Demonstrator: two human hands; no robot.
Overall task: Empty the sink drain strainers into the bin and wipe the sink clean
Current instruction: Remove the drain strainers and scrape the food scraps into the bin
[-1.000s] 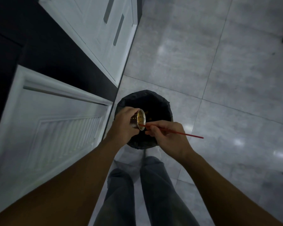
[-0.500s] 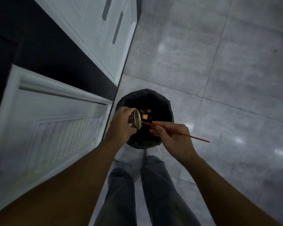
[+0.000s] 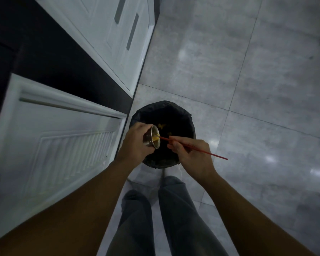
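My left hand (image 3: 135,140) grips a small metal drain strainer (image 3: 152,136), tilted on its side with its mouth facing right over the bin. Yellow food scraps show inside the strainer. My right hand (image 3: 190,156) holds a thin red stick (image 3: 207,152) whose tip pokes into the strainer's mouth. Below both hands stands a round bin lined with a black bag (image 3: 181,115), with a few yellow scraps lying in its dark inside.
An open white cabinet door (image 3: 50,150) stands just left of the bin, with a dark cabinet opening behind it. More white cabinet doors (image 3: 118,39) run along the upper left. Grey floor tiles (image 3: 248,89) spread to the right. My legs are below the bin.
The stick's tip has stayed in the strainer's mouth, working inside it. Yellow scraps have dropped into the bin. Both hands have kept their place over the bin.
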